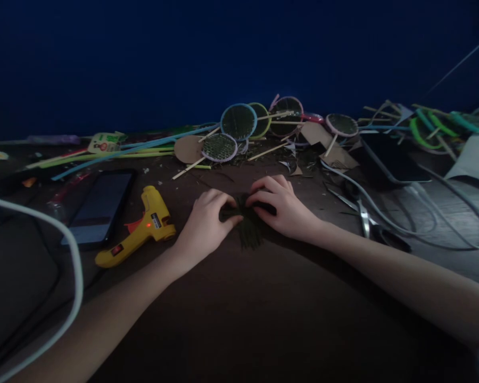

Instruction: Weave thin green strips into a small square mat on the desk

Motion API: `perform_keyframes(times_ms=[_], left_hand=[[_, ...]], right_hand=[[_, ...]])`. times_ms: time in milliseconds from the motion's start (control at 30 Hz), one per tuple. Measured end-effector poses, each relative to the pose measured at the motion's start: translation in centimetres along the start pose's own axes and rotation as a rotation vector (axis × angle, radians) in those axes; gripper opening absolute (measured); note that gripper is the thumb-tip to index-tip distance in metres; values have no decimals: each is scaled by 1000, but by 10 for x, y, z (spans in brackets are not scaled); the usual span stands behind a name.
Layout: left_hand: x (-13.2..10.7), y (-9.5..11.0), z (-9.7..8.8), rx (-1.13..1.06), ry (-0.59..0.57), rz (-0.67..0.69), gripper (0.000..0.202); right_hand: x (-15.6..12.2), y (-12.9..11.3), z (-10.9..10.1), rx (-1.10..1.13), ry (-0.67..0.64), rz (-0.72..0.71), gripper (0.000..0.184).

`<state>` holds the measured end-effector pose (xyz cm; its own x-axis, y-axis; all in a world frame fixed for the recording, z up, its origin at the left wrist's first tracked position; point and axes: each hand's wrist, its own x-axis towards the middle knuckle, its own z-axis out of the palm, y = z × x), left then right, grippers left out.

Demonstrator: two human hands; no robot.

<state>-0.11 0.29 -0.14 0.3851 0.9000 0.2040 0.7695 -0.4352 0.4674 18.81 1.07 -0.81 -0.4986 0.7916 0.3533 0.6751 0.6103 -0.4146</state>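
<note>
A bundle of thin dark green strips, like grass or leaf blades (249,233), lies on the dark table between my hands. Its loose ends fan out toward me. My left hand (213,217) pinches the bundle's left side between thumb and fingers. From the right, my right hand (281,206) grips it with curled fingers close to the left fingertips. Dim light hides how the strips are joined. Just left of my left hand lies a yellow glue gun (149,226) with a lit orange light.
Scissors (365,218) lie right of my right hand, beside a white cable (367,197). Phones rest at left (99,207) and right (395,159). Along the back are several small round woven fans (238,122), sticks, cardboard pieces and green scraps. Another white cable (77,266) loops at front left.
</note>
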Motion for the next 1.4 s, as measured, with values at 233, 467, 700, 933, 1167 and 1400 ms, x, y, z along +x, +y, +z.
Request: perform_keyframes(times_ms=[233, 467, 700, 933, 1167, 1400], left_hand=[[0, 1, -1, 1, -6, 0, 16], [0, 1, -3, -34, -8, -7, 7], [1, 1, -7, -161, 58, -40, 18], [1, -5, -6, -202, 92, -29, 19], [2, -2, -11, -152, 19, 15, 16], [2, 5, -20, 112, -93, 127, 5]], right_hand=[[-1, 2, 0, 13, 3, -8, 15], [-1, 4, -1, 66, 47, 10, 14], [1, 2, -3, 137, 73, 96, 19], [3, 3, -5, 192, 71, 154, 20], [1, 4, -9, 220, 50, 64, 14], [7, 6, -17, 152, -72, -125, 7]])
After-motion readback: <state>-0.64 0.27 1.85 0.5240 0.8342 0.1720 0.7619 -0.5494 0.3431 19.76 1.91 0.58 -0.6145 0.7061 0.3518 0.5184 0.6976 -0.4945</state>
